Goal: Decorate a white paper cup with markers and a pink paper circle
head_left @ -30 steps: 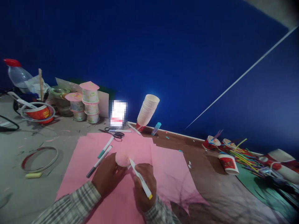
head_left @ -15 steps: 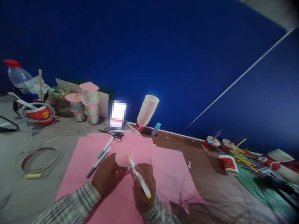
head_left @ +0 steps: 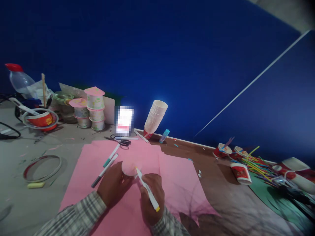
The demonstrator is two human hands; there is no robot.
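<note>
My left hand [head_left: 114, 184] is closed on the near left edge of a small round piece of pink paper [head_left: 128, 166]. In my right hand [head_left: 153, 193] is a white marker [head_left: 148, 190] with a yellow end, its yellow tip against the right part of that pink piece. Both hands are over large pink paper sheets [head_left: 86, 173]. Left of the pink piece lie a grey-ended marker [head_left: 104, 171] and a teal-ended marker [head_left: 111, 155]. Black-handled scissors [head_left: 124, 142] rest at the far edge of the sheets. My left fingertips are partly hidden by the paper.
A tilted stack of paper cups [head_left: 155, 118] and a glue stick [head_left: 164, 136] stand at the back. Decorated cup towers [head_left: 95, 106] and a tape ring [head_left: 42, 168] are on the left. Red cups [head_left: 241, 173] and coloured sticks [head_left: 258, 167] lie right. A bright blurred screen [head_left: 125, 119] faces me.
The marker tip has shifted very slightly on the pink paper piece. My hands keep the same hold, and the rest of the table looks the same.
</note>
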